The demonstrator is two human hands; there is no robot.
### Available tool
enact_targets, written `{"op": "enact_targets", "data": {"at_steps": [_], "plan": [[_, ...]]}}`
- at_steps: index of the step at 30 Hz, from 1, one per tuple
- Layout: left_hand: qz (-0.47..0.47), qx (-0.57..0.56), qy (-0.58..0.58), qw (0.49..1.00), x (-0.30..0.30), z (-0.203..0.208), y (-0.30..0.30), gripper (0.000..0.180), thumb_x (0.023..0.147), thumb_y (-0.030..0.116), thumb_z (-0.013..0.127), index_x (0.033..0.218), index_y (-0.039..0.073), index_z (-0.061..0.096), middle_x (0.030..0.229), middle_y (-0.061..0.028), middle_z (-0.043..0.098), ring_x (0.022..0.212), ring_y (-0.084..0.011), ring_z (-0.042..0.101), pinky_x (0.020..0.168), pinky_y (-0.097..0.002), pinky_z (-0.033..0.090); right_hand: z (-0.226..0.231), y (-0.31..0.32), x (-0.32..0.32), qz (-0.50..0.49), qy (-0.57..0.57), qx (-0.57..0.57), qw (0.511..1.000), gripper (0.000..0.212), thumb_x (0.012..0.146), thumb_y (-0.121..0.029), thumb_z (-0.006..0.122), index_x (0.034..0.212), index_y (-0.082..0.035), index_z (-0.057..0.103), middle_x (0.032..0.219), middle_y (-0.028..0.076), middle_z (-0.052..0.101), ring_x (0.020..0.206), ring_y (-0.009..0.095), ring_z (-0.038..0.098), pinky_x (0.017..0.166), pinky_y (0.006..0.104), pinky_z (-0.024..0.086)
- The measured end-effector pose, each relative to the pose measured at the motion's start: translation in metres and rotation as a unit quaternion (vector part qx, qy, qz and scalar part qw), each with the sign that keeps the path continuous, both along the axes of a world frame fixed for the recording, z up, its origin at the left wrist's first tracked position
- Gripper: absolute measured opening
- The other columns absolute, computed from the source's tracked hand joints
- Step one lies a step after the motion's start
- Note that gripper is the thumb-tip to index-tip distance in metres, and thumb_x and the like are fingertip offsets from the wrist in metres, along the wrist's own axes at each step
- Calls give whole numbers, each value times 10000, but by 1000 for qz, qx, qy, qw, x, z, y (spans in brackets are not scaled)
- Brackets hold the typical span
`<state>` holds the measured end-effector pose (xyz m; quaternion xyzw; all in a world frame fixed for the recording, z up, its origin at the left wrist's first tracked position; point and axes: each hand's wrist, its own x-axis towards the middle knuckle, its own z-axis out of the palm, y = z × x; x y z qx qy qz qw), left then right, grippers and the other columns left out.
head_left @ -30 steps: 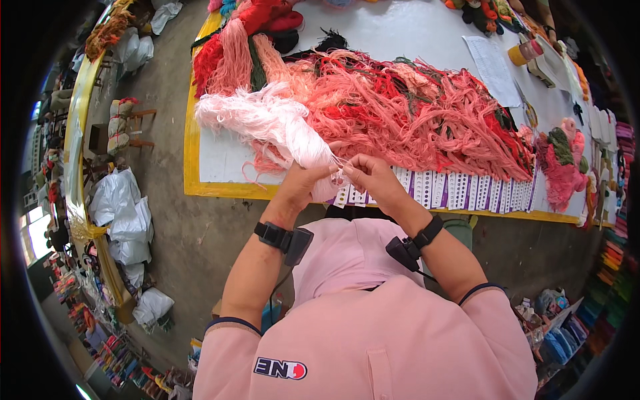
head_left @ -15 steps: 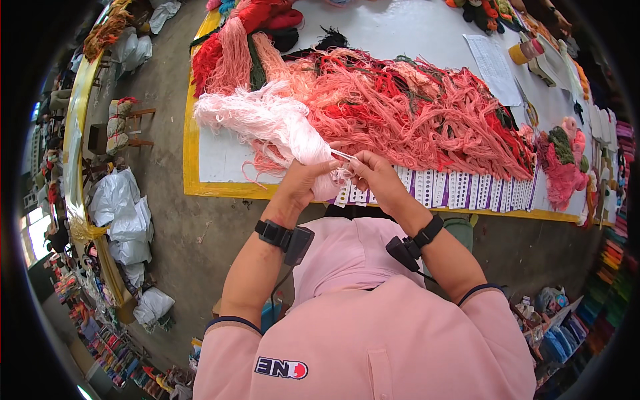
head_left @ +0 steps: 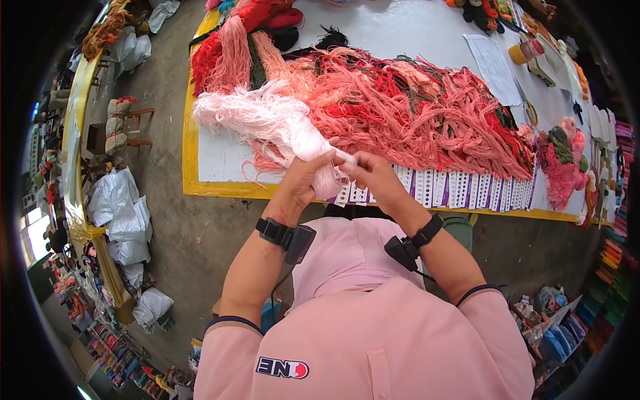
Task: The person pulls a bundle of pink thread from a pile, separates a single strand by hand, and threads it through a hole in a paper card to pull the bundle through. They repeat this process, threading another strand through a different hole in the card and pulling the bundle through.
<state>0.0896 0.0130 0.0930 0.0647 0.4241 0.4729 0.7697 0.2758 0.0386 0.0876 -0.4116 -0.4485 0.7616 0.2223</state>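
A thick bundle of pale pink thread (head_left: 287, 130) lies across the front left of the table, its near end gathered at my hands. My left hand (head_left: 308, 175) is closed around that end, and part of the bundle hangs below the palm. Close against it, my right hand (head_left: 370, 171) pinches a few strands drawn out of the bundle, with its fingertips nearly touching the left ones. Behind the bundle spreads a big tangled heap of coral and red thread (head_left: 413, 120) with some dark green in it.
White punched cards (head_left: 460, 190) line the table's yellow front edge (head_left: 230, 192). A printed sheet (head_left: 493, 70) and a thread cone (head_left: 526, 51) are at the back right. Pink and green thread (head_left: 565, 160) hangs at the right. White plastic bags (head_left: 120, 213) stand on the floor at left.
My fingertips have shifted slightly on the strands between my hands, and those strands now look more bunched. The bundle and the heap stay in place.
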Motion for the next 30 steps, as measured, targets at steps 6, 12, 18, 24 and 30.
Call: {"op": "enact_targets", "data": {"at_steps": [6, 12, 18, 24, 30], "plan": [[11, 32, -135, 990, -4, 0, -1, 536, 969, 247, 560, 1420, 8, 393, 1374, -171, 512, 1154, -229, 577, 933, -376, 514, 13, -2, -8, -25, -51, -80, 995, 108, 913, -149, 644, 915, -42, 631, 831, -7, 623, 734, 50, 550, 653, 214, 433], [-14, 40, -145, 988, -8, 1, -2, 548, 975, 267, 551, 1428, 8, 384, 1342, -161, 535, 1121, -229, 596, 933, -371, 514, 15, -4, -15, 8, 5, -55, 998, 156, 895, -199, 673, 951, -58, 635, 792, -40, 592, 677, 5, 485, 563, 183, 352], [-38, 33, -32, 998, -11, 10, -3, 538, 895, 121, 636, 1377, -28, 448, 1126, -144, 652, 954, -188, 656, 849, -327, 540, 14, -4, -2, 8, 24, -90, 996, 148, 917, -224, 655, 954, -83, 628, 803, -41, 586, 628, 7, 413, 550, 169, 309], [-56, 54, 12, 997, -9, 13, -7, 562, 819, 8, 672, 1346, -39, 483, 1066, -128, 670, 914, -173, 662, 793, -303, 544, 9, -11, 1, -11, 61, -133, 989, 134, 925, -196, 641, 921, -64, 618, 764, -35, 560, 607, 25, 395, 541, 181, 310], [-38, 39, -6, 999, -7, 9, -9, 546, 813, -9, 671, 1327, -50, 491, 1059, -146, 665, 881, -193, 672, 784, -314, 553, 7, -16, -3, -60, 88, -141, 984, 146, 933, -192, 629, 927, -48, 602, 766, -36, 543, 619, 28, 406, 541, 188, 331]]}}
